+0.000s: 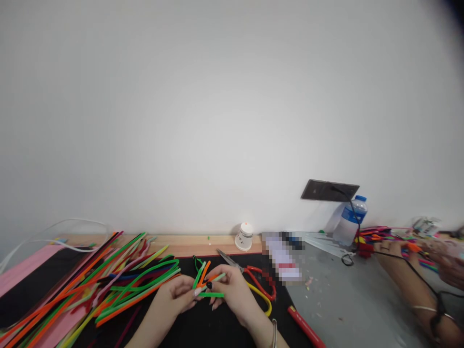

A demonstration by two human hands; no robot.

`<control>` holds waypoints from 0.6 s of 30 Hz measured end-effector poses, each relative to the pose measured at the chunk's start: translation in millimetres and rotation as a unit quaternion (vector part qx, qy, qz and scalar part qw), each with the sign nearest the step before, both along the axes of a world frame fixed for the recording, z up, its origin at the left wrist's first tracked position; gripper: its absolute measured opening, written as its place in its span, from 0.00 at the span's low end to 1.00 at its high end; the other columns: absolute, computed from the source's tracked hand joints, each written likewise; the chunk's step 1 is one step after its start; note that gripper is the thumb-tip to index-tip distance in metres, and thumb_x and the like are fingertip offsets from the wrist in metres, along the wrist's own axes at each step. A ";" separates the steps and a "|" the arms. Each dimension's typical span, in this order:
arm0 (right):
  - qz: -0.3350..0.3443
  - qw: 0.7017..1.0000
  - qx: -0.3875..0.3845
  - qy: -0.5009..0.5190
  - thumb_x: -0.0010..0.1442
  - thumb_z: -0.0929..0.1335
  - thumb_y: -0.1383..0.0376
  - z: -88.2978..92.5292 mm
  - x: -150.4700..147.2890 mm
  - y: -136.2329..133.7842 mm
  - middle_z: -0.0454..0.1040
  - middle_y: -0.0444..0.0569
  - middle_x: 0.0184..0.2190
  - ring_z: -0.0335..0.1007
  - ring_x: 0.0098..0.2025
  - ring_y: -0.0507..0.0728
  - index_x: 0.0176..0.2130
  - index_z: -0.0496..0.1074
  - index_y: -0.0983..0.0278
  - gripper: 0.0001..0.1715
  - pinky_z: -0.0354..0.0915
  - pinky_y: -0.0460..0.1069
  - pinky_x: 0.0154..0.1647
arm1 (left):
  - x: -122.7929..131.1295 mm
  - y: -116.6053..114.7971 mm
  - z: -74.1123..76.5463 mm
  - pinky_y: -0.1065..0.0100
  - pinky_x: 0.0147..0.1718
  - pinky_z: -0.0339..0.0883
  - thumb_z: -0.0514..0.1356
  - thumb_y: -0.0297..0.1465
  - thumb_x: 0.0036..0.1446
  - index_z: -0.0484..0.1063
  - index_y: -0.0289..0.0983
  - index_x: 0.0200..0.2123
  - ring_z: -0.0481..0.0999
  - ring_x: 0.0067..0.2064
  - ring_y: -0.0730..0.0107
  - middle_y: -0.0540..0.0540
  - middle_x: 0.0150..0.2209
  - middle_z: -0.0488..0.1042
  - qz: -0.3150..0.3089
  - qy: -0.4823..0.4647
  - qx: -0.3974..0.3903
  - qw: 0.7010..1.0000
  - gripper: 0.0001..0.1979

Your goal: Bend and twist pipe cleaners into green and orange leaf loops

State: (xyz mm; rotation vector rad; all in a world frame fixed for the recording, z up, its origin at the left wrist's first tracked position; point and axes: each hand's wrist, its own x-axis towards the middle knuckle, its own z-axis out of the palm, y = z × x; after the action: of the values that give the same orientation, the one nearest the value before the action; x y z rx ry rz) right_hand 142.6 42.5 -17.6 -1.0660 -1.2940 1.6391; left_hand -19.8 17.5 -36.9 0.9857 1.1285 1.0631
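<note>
Head view | I see left hand (178,293) and right hand (232,292) pinching one green-and-orange pipe-cleaner bundle (208,284) low over the table (326,309) | risk: springy ends may slip my pinch; scissors (255,279) just beside right hand could snag.

View: single, worn on the person's head.
Facing: forward, slightly down; wall (232,96) fills most of the frame.
Nearness: close above table (217,244); left hand (179,294), right hand (234,290) at bottom edge.
</note>
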 end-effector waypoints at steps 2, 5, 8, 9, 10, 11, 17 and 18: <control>0.007 1.000 0.006 0.015 0.41 0.71 0.60 0.1 -0.2 0.7 0.69 0.42 0.17 0.65 0.16 0.49 0.31 0.68 0.68 0.17 0.63 0.44 0.17 | 0.8 -0.9 1.8 0.73 0.27 0.65 0.67 0.36 0.36 0.70 0.37 0.24 0.76 0.29 0.68 0.51 0.22 0.77 -0.016 -0.005 -0.005 1.000 0.12; -0.002 0.999 0.006 0.036 0.44 0.70 0.56 1.4 0.6 -0.1 0.69 0.43 0.20 0.65 0.16 0.49 0.35 0.66 0.68 0.22 0.64 0.44 0.17 | 0.7 -1.8 4.8 0.72 0.28 0.66 0.66 0.37 0.37 0.68 0.37 0.25 0.76 0.28 0.67 0.50 0.23 0.77 0.001 0.001 -0.003 1.000 0.13; -0.023 0.998 -0.017 0.063 0.49 0.65 0.49 3.3 0.8 -2.4 0.70 0.46 0.23 0.66 0.17 0.49 0.39 0.61 0.66 0.26 0.64 0.45 0.15 | -0.8 -1.4 7.2 0.71 0.26 0.67 0.65 0.38 0.37 0.67 0.37 0.26 0.77 0.28 0.65 0.51 0.22 0.76 0.059 0.015 0.011 0.998 0.14; -0.023 0.997 -0.023 0.069 0.49 0.64 0.48 3.5 0.3 -3.3 0.71 0.46 0.23 0.66 0.17 0.50 0.39 0.60 0.66 0.26 0.64 0.45 0.15 | -1.3 -1.0 7.9 0.71 0.26 0.67 0.65 0.38 0.37 0.67 0.37 0.26 0.77 0.28 0.65 0.51 0.21 0.76 0.075 0.019 0.017 0.997 0.14; -0.021 0.997 -0.026 0.072 0.48 0.65 0.48 3.4 -0.6 -4.1 0.71 0.47 0.23 0.66 0.18 0.50 0.38 0.60 0.66 0.27 0.64 0.45 0.14 | -1.7 -0.8 8.6 0.71 0.26 0.67 0.65 0.38 0.36 0.67 0.37 0.26 0.77 0.28 0.64 0.51 0.21 0.76 0.084 0.022 0.020 0.996 0.14; -0.016 0.997 -0.025 0.072 0.46 0.67 0.49 3.0 -1.9 -4.9 0.71 0.46 0.23 0.66 0.18 0.50 0.37 0.61 0.66 0.27 0.65 0.46 0.14 | -1.7 -0.7 9.3 0.72 0.25 0.67 0.65 0.38 0.36 0.67 0.38 0.26 0.77 0.28 0.64 0.51 0.21 0.76 0.086 0.024 0.023 0.996 0.14; -0.024 0.998 -0.008 0.056 0.40 0.72 0.57 -3.5 -8.5 -5.9 0.70 0.43 0.20 0.63 0.15 0.48 0.30 0.64 0.67 0.22 0.64 0.44 0.15 | 2.5 -2.3 10.0 0.72 0.25 0.67 0.65 0.37 0.38 0.64 0.39 0.29 0.77 0.27 0.66 0.51 0.21 0.77 0.051 0.022 0.033 0.998 0.15; -0.026 0.998 -0.006 0.054 0.41 0.72 0.57 -4.5 -8.3 -5.2 0.70 0.42 0.18 0.62 0.14 0.47 0.30 0.64 0.67 0.21 0.63 0.44 0.14 | 3.1 -2.7 9.4 0.72 0.25 0.67 0.65 0.37 0.39 0.63 0.39 0.29 0.77 0.27 0.66 0.51 0.21 0.77 0.050 0.020 0.035 0.998 0.15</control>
State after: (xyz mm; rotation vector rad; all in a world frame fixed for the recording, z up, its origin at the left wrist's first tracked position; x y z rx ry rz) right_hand 134.3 37.2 -22.2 -0.9953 -1.1788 1.6444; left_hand -16.7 14.8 -27.5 1.0187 1.1903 1.1746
